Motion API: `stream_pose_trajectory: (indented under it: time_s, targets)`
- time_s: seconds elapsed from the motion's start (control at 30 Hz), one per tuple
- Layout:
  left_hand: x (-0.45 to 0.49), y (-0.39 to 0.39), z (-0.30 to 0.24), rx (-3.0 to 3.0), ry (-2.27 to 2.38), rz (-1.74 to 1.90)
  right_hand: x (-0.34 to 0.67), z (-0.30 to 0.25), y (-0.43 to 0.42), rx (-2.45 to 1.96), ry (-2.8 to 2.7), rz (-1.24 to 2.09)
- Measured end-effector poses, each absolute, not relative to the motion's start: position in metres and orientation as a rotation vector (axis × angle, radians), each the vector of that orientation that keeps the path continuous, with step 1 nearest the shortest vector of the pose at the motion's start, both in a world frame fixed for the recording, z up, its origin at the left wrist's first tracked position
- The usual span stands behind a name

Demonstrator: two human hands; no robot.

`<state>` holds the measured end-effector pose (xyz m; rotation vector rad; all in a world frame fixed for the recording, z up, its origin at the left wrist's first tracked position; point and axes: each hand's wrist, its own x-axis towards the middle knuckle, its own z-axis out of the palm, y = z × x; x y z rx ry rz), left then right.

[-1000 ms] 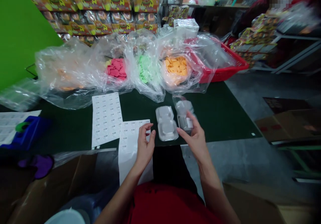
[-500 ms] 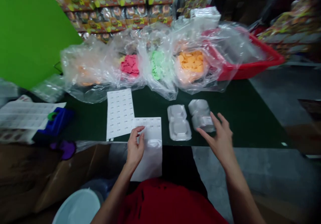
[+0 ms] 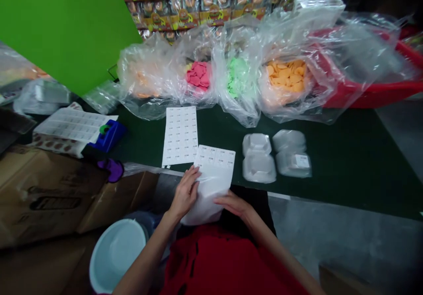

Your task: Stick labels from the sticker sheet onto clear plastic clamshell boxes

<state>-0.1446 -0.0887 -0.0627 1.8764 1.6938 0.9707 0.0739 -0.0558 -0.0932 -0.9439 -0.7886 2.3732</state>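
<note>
A label sheet (image 3: 214, 171) lies over the table's front edge, with rows of printed labels left at its top and bare backing below. My left hand (image 3: 187, 191) grips its left side, fingers close together at the edge. On the opposite side, my right hand (image 3: 234, 203) holds the lower right edge between thumb and fingers. A second, fuller label sheet (image 3: 180, 134) lies flat behind them. To the right are two clear plastic clamshell boxes: a plain clamshell (image 3: 259, 158) and a clamshell with a white label (image 3: 292, 154) stuck on its front part.
Clear bags hold pink pieces (image 3: 199, 75), green pieces (image 3: 237, 77) and orange pieces (image 3: 287, 75) along the back. A red basket (image 3: 376, 90) stands at the right. At left are a blue tape dispenser (image 3: 110, 135), cardboard boxes (image 3: 49, 198) and a pale basin (image 3: 117, 251) below.
My right hand has left the labelled clamshell and moved left to the label sheet's edge. My left hand has come onto the sheet's left side. The view has shifted left.
</note>
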Motion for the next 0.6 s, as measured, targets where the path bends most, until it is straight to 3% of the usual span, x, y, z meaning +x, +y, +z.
stream_pose_trajectory:
  time_s: [0.27,0.6]
  targets:
    - [-0.168,-0.098,-0.048,1.658,1.569,0.983,0.062,-0.112,-0.062,-0.98,-0.754,2.588]
    - [-0.164,-0.095,-0.04,1.844,1.587,0.877,0.073,-0.114,-0.054,-1.064,-0.803,2.564]
